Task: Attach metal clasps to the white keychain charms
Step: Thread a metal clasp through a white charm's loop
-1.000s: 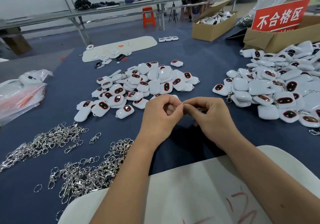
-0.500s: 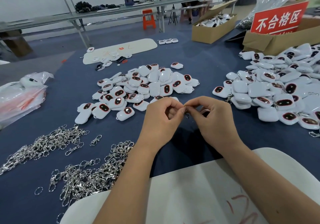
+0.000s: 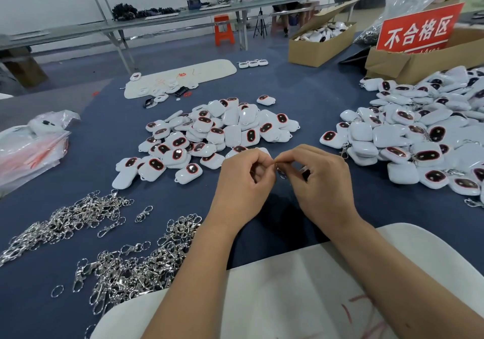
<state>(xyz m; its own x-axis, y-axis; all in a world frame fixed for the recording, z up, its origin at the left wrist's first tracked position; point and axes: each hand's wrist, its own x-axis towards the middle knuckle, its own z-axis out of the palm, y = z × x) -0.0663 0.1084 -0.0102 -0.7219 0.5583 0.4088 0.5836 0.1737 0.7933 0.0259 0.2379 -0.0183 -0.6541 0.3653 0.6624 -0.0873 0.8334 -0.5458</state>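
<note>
Silver metal clasp point(image 3: 281, 173), small, stiff and likely slippery, sits pinched between the fingertips of the left hand point(image 3: 242, 181) and right hand point(image 3: 323, 181), best gripped at its ring. Both hands hover, knuckles up, over the blue table point(image 3: 301, 97), the right also curled round a charm, largely hidden. Unclasped white charms point(image 3: 220, 131) lie heaped just beyond; spare clasps point(image 3: 136, 265) lie near left.

Glossy white plastic charms point(image 3: 222, 131); shiny metal clasps point(image 3: 136, 268); matt blue cloth point(image 3: 314, 97).

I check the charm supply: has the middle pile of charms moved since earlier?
No. The middle pile keeps its place and shape beside the right pile.
</note>
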